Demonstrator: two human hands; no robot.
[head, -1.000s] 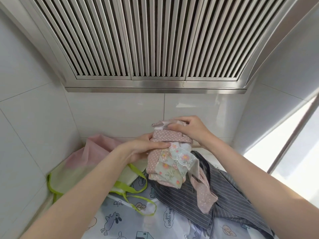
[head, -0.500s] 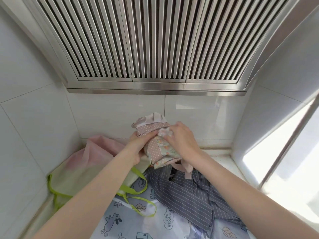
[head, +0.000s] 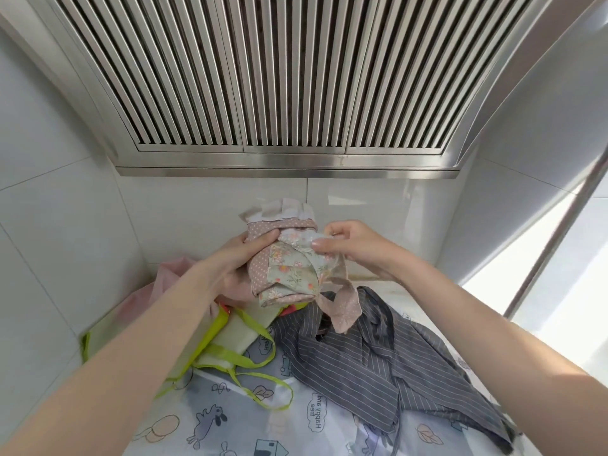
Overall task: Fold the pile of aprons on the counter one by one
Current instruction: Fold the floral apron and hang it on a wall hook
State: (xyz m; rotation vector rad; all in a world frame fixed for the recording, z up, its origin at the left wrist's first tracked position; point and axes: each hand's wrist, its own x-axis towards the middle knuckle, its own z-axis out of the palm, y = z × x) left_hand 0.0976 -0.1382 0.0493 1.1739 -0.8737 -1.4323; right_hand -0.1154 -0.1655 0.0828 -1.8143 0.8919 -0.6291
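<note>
Floral apron [head: 289, 274] bundle is hanging upright above the counter [head: 388, 291], left hand [head: 243, 258] fingers gripping its left side, right hand [head: 345, 245] fingers pinching its upper right edge, strap [head: 342, 307] dangling below.

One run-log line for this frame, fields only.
step: folding floral apron | left hand: grips bundle | right hand: pinches its edge | waiting: striped apron, green-strap apron
</note>
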